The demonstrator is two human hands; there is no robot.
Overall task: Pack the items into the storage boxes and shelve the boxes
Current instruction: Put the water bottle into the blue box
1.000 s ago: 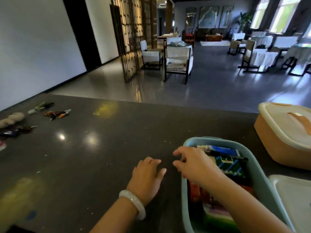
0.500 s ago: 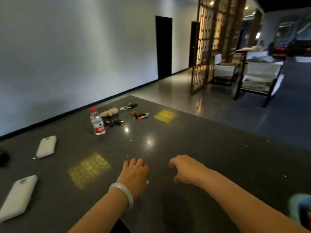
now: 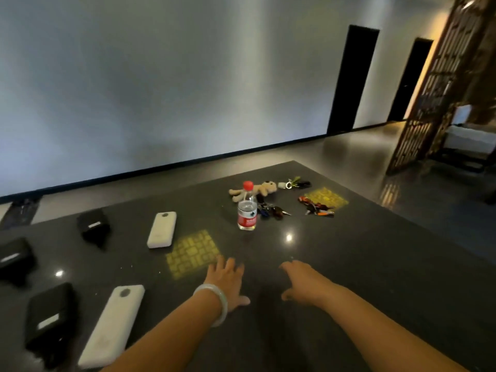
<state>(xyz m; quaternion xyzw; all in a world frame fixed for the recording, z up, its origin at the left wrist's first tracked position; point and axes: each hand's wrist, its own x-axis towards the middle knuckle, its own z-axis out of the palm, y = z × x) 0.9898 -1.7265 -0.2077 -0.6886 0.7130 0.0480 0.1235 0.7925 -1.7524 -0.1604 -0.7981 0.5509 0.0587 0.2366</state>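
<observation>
Loose items lie on the dark table (image 3: 375,264). A water bottle (image 3: 247,208) with a red cap stands upright in the middle. Behind it are a small plush toy (image 3: 264,189) and three bunches of keys (image 3: 271,209), (image 3: 318,206), (image 3: 294,183). Two white power banks (image 3: 162,230), (image 3: 112,326) and three black pouches (image 3: 92,226), (image 3: 14,259), (image 3: 48,320) lie to the left. My left hand (image 3: 226,280), with a pale bangle on the wrist, and my right hand (image 3: 303,281) hover over the table with relaxed fingers, holding nothing. No storage box is in view.
The table's far edge runs in front of a white wall with two dark doorways (image 3: 351,79). A wooden lattice screen (image 3: 442,84) and a chair (image 3: 467,138) stand at the right. Yellow light patches (image 3: 193,252) fall on the tabletop.
My view has swung left, away from the blue and orange boxes, which have left the frame. Both hands came off the blue box and now reach out over the table toward the loose items.
</observation>
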